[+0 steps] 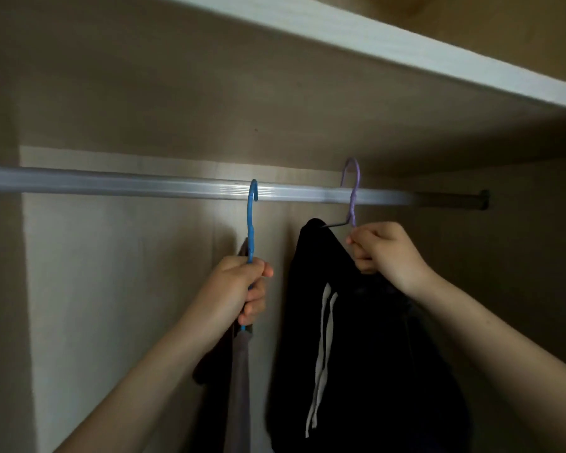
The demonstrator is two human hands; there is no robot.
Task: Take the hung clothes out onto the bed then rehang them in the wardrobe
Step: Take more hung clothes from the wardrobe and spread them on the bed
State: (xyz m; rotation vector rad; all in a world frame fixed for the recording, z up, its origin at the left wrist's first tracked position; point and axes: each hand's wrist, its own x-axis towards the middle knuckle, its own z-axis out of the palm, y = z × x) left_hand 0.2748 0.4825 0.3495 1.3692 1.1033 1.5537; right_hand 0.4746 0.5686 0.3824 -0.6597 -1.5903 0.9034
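Left hand point(234, 289) fisted round the blue hanger point(251, 220), right hand point(384, 253) pinching the purple hanger point(353, 197), both hooks over the rail point(111, 184) straight above.

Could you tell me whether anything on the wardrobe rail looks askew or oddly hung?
Yes: the purple hanger carrying the black garment has its hook raised above the rail, not seated, while the blue hanger hooks over it. Each is gripped by one of the hands.

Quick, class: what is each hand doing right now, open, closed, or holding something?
Left hand: closed around the blue hanger, hooked on the rail.
Right hand: closed on the purple hanger carrying the black garment.
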